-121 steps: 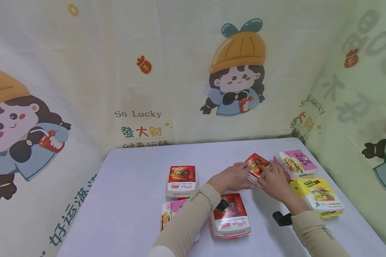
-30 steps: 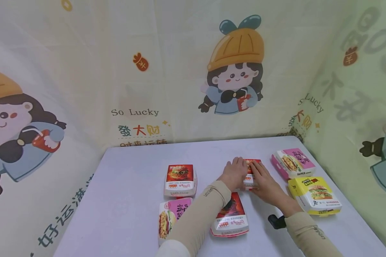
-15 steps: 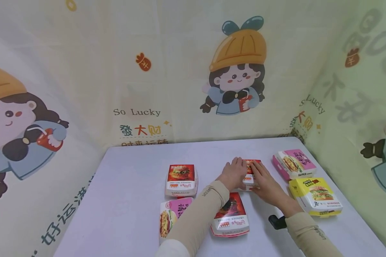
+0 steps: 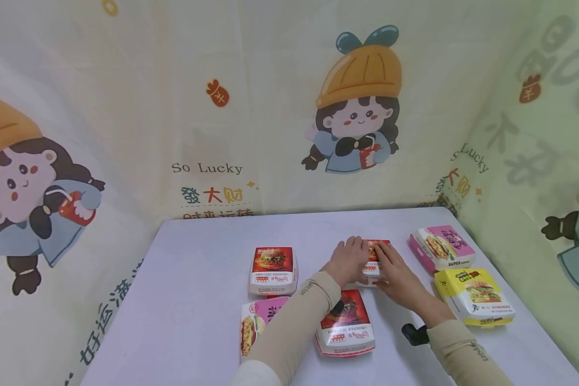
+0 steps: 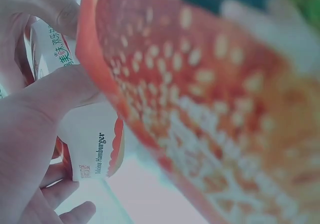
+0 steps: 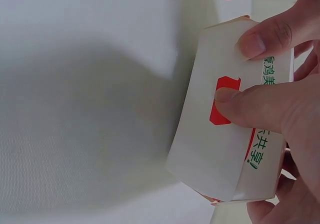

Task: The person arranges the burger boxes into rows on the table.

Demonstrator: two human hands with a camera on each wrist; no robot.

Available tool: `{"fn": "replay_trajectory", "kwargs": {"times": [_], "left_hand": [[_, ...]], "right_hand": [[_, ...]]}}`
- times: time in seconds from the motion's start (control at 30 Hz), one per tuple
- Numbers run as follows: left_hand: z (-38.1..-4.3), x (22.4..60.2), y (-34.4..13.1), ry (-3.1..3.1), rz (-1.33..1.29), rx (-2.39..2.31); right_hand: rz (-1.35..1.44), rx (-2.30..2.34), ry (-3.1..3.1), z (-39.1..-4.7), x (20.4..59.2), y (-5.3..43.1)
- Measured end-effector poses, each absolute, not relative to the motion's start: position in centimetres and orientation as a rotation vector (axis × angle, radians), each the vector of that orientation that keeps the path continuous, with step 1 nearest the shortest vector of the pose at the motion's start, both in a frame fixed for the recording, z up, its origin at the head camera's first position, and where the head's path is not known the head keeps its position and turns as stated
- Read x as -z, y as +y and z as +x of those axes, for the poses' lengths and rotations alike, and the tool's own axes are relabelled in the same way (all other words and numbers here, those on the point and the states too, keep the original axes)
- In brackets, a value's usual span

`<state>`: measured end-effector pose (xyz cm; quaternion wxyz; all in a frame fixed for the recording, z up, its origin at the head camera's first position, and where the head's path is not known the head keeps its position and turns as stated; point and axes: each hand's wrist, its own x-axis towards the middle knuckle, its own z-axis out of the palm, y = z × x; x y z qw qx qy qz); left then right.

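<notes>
Both hands are at a small red-and-white hamburger box (image 4: pixel 372 266) toward the back of the table, right of the middle. The left hand (image 4: pixel 349 261) grips its left side and the right hand (image 4: pixel 400 276) its right side. In the right wrist view, a thumb presses the red tab on the white box side (image 6: pixel 205 139), and the other thumb lies above it. Fingers wrap the far side, partly hidden. A nearer red hamburger box (image 4: pixel 346 339) stands below the left hand, partly under the left sleeve; its burger print (image 5: pixel 200 84) fills much of the left wrist view.
Another red box (image 4: pixel 272 262) stands left of the hands, with a pink box (image 4: pixel 270 306) in front of it, partly hidden by the left sleeve. A pink box (image 4: pixel 441 246) and a yellow box (image 4: pixel 475 295) line the right side. A printed cloth (image 4: pixel 280 128) hangs behind the table.
Four seconds ago the held box stood turned diagonally; now it sits squarely, with the hands lower on its sides. Over the last second the hands barely move, while the head view shifts slightly.
</notes>
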<state>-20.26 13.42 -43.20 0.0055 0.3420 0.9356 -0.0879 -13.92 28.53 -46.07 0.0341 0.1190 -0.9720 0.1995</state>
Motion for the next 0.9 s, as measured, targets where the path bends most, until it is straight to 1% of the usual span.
{"fn": "replay_trajectory", "kwargs": {"times": [0.6, 0.9], "left_hand": [[-20.2, 42.4, 11.3, 2.953, 1.091, 0.258], [-20.7, 42.4, 10.2, 2.966, 1.099, 0.257]], "right_hand": [[0.445, -0.546, -2.877, -14.0, 45.8, 27.3], [0.459, -0.554, -2.873, -14.1, 45.2, 26.3]]}}
